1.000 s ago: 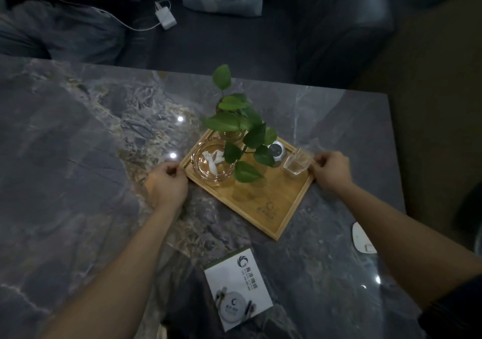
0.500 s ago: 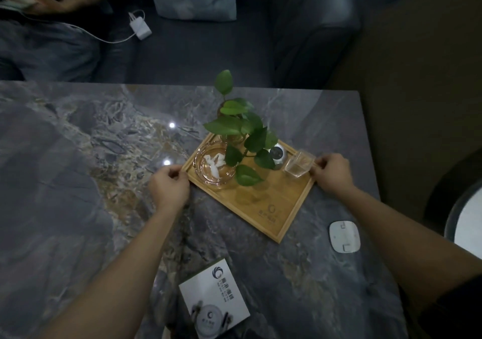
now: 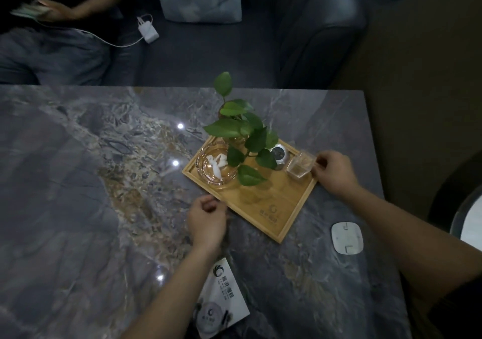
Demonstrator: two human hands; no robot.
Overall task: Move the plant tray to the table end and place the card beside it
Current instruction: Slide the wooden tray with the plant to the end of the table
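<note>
The plant tray (image 3: 263, 195) sits right of centre in the frame, turned diamond-wise on the marble table (image 3: 78, 182), close to the table's right-hand end. I judge the first half of the job nearly done: the tray looks set down flat near that end.

My right hand (image 3: 335, 173) rests at the tray's right corner, fingers curled in on the rim beside the small square glass (image 3: 300, 166); I take it as a light grip on the edge, though the fingertips are tucked under and I cannot tell for sure. My left hand (image 3: 207, 220) is just off the tray's lower-left edge, loosely curled on nothing, blurred.

The card (image 3: 221, 302) is what is left. It lies low in the frame, below centre, well apart from the tray, and my left forearm covers its left side. It has yet to be picked up and laid next to the tray.

The light is dim, so the print on the card is unreadable. The plant (image 3: 242, 135) hides its own pot and part of the glass dish (image 3: 216, 165). A white pad (image 3: 347, 238) lies near the right edge of the table.
</note>
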